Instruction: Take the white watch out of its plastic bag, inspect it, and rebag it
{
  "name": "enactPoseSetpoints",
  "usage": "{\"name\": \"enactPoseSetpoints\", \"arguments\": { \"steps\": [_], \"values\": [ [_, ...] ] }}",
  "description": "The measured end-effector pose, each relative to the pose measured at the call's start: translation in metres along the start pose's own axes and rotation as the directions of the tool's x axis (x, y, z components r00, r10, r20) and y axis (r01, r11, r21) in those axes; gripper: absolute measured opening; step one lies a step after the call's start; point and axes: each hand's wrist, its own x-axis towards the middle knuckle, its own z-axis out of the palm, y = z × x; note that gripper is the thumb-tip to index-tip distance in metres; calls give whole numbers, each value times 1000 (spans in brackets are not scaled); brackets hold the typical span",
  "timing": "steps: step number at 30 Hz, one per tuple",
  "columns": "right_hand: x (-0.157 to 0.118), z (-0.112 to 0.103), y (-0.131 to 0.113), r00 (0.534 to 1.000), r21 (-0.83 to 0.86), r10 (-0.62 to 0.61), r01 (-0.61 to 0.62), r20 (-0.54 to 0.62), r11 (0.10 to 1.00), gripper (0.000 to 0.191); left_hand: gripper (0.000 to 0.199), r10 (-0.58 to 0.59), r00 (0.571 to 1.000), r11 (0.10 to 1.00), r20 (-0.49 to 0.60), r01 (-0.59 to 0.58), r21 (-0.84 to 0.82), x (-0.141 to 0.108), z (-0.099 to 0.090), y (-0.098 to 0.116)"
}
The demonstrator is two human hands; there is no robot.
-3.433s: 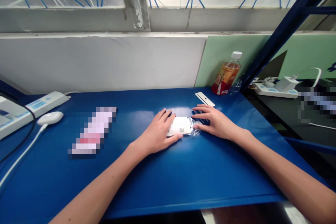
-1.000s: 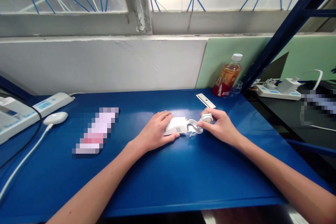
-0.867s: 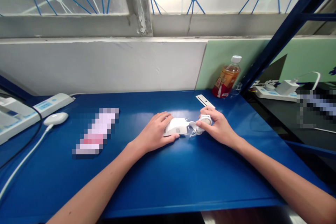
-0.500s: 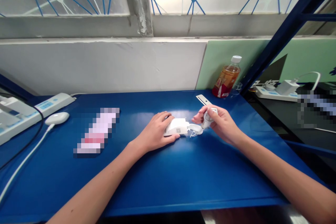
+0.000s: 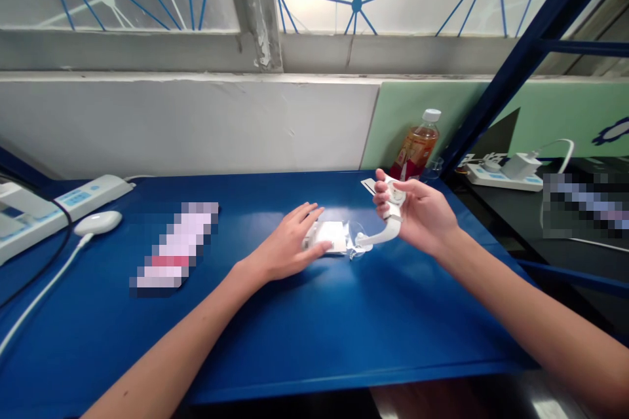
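A white packet (image 5: 330, 237) with clear plastic at its right end lies on the blue table (image 5: 314, 334). My left hand (image 5: 289, 242) rests at its left side, fingers spread, the thumb over its near edge. Raised to the right, my right hand (image 5: 417, 209) has its fingers wrapped round a white device (image 5: 394, 195). From this device a white curved strap (image 5: 386, 233) runs down to the clear plastic. A pale flat strip (image 5: 367, 186) lies behind my right hand, partly hidden by it.
A bottle (image 5: 417, 144) with a white cap stands at the back right beside a clear cup. At the left are a power strip (image 5: 93, 195), a white puck with a cable (image 5: 98, 222) and a blurred-out flat object (image 5: 177, 245). A blue post slants at the right.
My right hand has risen with the white device, and the strap now stretches out of the plastic. My left hand's fingers have loosened and spread. The view has shifted slightly.
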Motion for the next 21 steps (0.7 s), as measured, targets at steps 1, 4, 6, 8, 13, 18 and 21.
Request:
{"name": "enactPoseSetpoints", "arguments": {
  "steps": [1, 4, 6, 8, 13, 18, 21],
  "values": [
    [2, 4, 1, 1000, -12, 24, -24, 9, 1000, 29, 60, 13, 999, 997, -50, -16, -69, 2, -3, 4],
    [12, 17, 4, 994, -88, 53, -45, 96, 995, 32, 45, 19, 989, 940, -148, -68, -335, 8, -10, 22],
    [21, 25, 8, 980, -185, 52, -16, 191, 983, 30, 46, -18, 994, 862, -106, -39, -505, 14, -13, 37],
    [32, 31, 14, 963, -249, 28, 41, 267, 968, 28, 49, -39, 999, 742, -27, 11, -671, 20, -13, 49],
    [55, 29, 30, 929, -260, 55, 45, 365, 965, 30, 41, -109, 980, 325, 168, 195, -925, 36, 1, 57],
    [63, 16, 38, 920, -290, 194, -93, 340, 953, 44, 30, -111, 959, -22, 263, 262, -965, 37, 15, 51],
    [68, 5, 41, 899, -307, 271, -165, 343, 937, 40, 33, -98, 944, -119, 315, 303, -945, 33, 18, 52]
  ]
}}
